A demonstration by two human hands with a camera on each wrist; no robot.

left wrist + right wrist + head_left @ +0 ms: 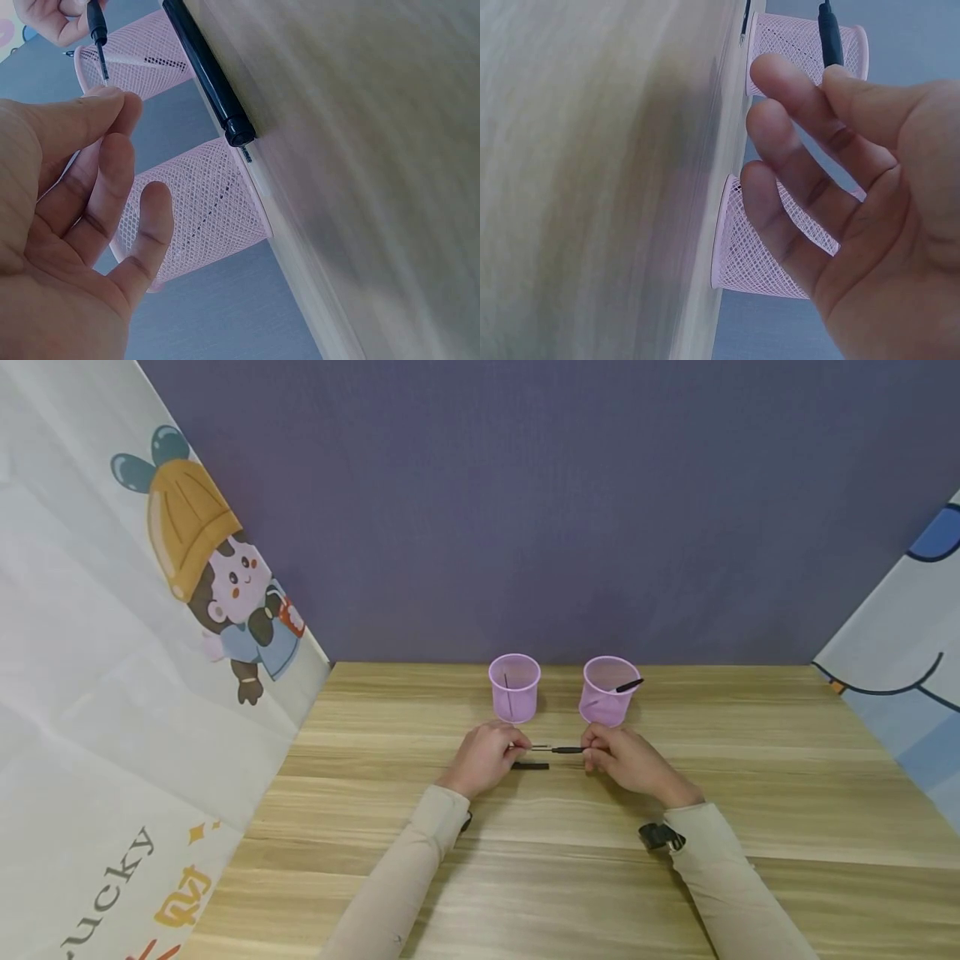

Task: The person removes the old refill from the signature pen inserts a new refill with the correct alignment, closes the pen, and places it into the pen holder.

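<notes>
My left hand pinches a thin pen refill between thumb and forefinger, its other fingers loosely bent in the left wrist view. Facing it, my right hand pinches a black pen section at its outer end, also with thumb and forefinger. The refill and the black section lie nearly in one line between both hands, over the table. Below them, a black pen tube lies on the wood beside my left fingertips. In the left wrist view, that tube shows a rounded end.
Two pink mesh cups stand behind the hands on the wooden table. A thin dark rod leans inside the left cup. From the right cup sticks a black-ended pen. A dark panel rises behind the table.
</notes>
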